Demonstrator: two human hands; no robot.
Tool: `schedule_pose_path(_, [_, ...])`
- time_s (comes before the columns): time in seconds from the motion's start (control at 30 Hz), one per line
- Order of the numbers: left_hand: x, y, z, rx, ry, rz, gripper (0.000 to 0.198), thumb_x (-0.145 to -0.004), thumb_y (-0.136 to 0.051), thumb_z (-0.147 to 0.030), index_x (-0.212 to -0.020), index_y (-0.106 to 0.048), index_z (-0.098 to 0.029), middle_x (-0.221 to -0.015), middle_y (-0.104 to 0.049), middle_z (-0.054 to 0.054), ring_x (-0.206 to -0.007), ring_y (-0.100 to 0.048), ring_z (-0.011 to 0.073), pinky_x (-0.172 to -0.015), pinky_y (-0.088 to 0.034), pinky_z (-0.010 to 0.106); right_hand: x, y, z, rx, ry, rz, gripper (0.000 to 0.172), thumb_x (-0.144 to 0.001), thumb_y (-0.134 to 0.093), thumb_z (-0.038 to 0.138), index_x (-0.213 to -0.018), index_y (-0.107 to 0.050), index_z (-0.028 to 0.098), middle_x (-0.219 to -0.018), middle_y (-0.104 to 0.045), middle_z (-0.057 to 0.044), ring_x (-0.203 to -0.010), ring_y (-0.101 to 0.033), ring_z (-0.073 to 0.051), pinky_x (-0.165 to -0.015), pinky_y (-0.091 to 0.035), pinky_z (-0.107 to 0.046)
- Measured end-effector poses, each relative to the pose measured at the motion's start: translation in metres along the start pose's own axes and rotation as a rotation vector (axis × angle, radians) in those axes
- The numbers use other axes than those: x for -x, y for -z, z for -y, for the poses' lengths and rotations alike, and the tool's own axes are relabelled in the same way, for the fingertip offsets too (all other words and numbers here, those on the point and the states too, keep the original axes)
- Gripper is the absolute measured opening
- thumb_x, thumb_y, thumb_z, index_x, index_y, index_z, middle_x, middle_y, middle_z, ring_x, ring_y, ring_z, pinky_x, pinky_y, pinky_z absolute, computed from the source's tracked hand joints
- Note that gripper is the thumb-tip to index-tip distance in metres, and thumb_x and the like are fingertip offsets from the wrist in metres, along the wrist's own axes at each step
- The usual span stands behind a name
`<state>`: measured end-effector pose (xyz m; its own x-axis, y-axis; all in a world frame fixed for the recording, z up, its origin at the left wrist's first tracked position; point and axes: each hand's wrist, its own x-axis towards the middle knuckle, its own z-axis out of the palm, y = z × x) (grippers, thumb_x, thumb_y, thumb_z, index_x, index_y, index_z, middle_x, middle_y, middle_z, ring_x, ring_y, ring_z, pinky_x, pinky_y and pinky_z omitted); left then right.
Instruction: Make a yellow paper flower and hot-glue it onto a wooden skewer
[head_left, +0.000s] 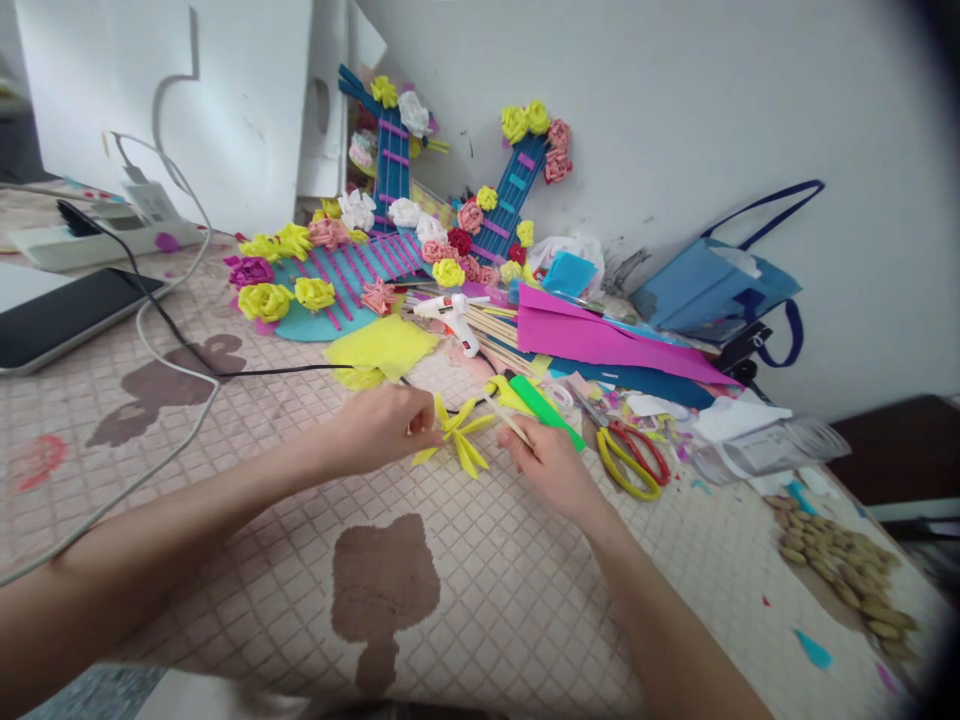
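A yellow paper flower with several narrow, pointed petals spreads out between my hands. My left hand is closed in a pinch on its left side. In my right hand, the fingers are wrapped round a thin pale wooden stick, which points up and left near the flower. Just behind my right hand lie a bright green strip and a twisted piece of yellow paper. Farther back rests a white glue gun, beside yellow paper sheets.
Paper-flower-covered blue decorations stand at the back. Scissors, magenta paper and wooden sticks lie to the right. Nuts are piled at the far right. A white cable and a black cord cross the left side.
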<state>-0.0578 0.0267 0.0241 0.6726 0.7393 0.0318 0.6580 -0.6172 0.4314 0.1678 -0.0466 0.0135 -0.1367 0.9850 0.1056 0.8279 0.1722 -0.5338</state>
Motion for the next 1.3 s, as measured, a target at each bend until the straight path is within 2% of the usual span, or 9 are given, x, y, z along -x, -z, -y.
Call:
schedule_pose_path(0.1, [0.006,-0.009,-0.011,-0.116,-0.034,0.031,0.021,-0.077,-0.062,-0.037,-0.08,-0.054,-0.017,-0.078,-0.063,0.003,-0.066,-0.056,0.0171,-0.052,-0.03,0.024,0.001,-0.007,0.003,-0.016,0.021,0.066,0.014,-0.084,-0.053,0.027,-0.073,-0.054,0.019,-0.066,-0.057,0.002,-0.059,-0.05,-0.012,-0.056,-0.033,-0.024])
schedule_pose_path(0.2, [0.009,-0.013,-0.016,-0.203,-0.036,0.056,0.008,-0.083,-0.053,-0.025,-0.081,-0.053,-0.017,-0.084,-0.063,0.004,-0.07,-0.057,0.0175,-0.055,-0.034,0.025,0.004,-0.013,0.009,-0.012,0.032,0.106,0.01,-0.08,-0.055,0.02,-0.07,-0.054,0.019,-0.066,-0.057,0.002,-0.06,-0.05,-0.012,-0.056,-0.033,-0.023])
schedule_pose_path(0.37, [0.004,-0.011,-0.007,-0.226,-0.043,0.012,0.008,-0.085,-0.048,-0.016,-0.081,-0.054,-0.016,-0.085,-0.062,0.005,-0.075,-0.058,0.0188,-0.061,-0.039,0.027,0.008,-0.014,0.015,-0.101,0.035,0.117,0.014,-0.083,-0.049,0.019,-0.069,-0.051,0.019,-0.062,-0.054,0.004,-0.056,-0.048,-0.01,-0.054,-0.033,-0.022])
schedule_pose_path(0.5, [0.004,-0.009,-0.003,-0.167,-0.118,-0.11,0.01,-0.083,-0.059,-0.022,-0.088,-0.055,-0.015,-0.089,-0.06,0.006,-0.084,-0.056,0.0211,-0.07,-0.042,0.03,0.006,-0.011,0.011,-0.09,0.018,-0.028,0.005,-0.083,-0.053,0.025,-0.084,-0.055,0.02,-0.067,-0.056,0.003,-0.059,-0.051,-0.012,-0.056,-0.037,-0.024])
schedule_pose_path(0.63, [0.01,-0.016,-0.014,-0.106,-0.158,-0.187,0.017,-0.081,-0.062,-0.028,-0.084,-0.051,-0.016,-0.088,-0.056,0.005,-0.085,-0.053,0.0216,-0.072,-0.042,0.032,0.002,-0.016,0.003,0.005,0.072,-0.186,0.016,-0.08,-0.056,0.02,-0.096,-0.056,0.021,-0.084,-0.059,-0.002,-0.075,-0.056,-0.017,-0.067,-0.044,-0.029])
schedule_pose_path(0.77, [0.015,-0.029,-0.023,-0.111,-0.149,-0.191,0.027,-0.077,-0.066,-0.031,-0.091,-0.049,-0.016,-0.097,-0.053,0.007,-0.092,-0.049,0.0246,-0.077,-0.042,0.037,-0.001,-0.026,0.001,0.066,0.156,-0.2,0.015,-0.081,-0.056,0.02,-0.096,-0.057,0.022,-0.096,-0.057,-0.005,-0.09,-0.057,-0.02,-0.075,-0.047,-0.032])
schedule_pose_path(0.9, [0.015,-0.034,-0.021,-0.159,-0.107,-0.178,0.021,-0.077,-0.057,-0.017,-0.095,-0.046,-0.015,-0.103,-0.052,0.009,-0.097,-0.049,0.0261,-0.078,-0.041,0.038,-0.002,-0.032,0.005,0.099,0.16,-0.186,0.024,-0.081,-0.056,0.018,-0.104,-0.055,0.023,-0.103,-0.055,-0.006,-0.091,-0.058,-0.02,-0.074,-0.05,-0.033])
schedule_pose_path(1.03, [0.012,-0.033,-0.018,-0.235,-0.049,-0.126,0.026,-0.073,-0.05,-0.008,-0.099,-0.047,-0.013,-0.104,-0.053,0.01,-0.096,-0.051,0.0264,-0.077,-0.041,0.038,-0.003,-0.033,0.007,0.114,0.147,-0.145,0.029,-0.081,-0.055,0.016,-0.109,-0.053,0.024,-0.106,-0.056,-0.005,-0.092,-0.058,-0.02,-0.076,-0.05,-0.033])
schedule_pose_path(1.3, [0.01,-0.032,-0.016,-0.276,-0.053,-0.135,0.019,-0.086,-0.054,-0.029,-0.097,-0.051,-0.014,-0.098,-0.06,0.009,-0.093,-0.056,0.0262,-0.077,-0.04,0.038,-0.004,-0.034,0.008,0.171,0.12,-0.138,0.012,-0.083,-0.057,0.022,-0.095,-0.055,0.022,-0.103,-0.053,-0.005,-0.089,-0.057,-0.019,-0.07,-0.048,-0.029])
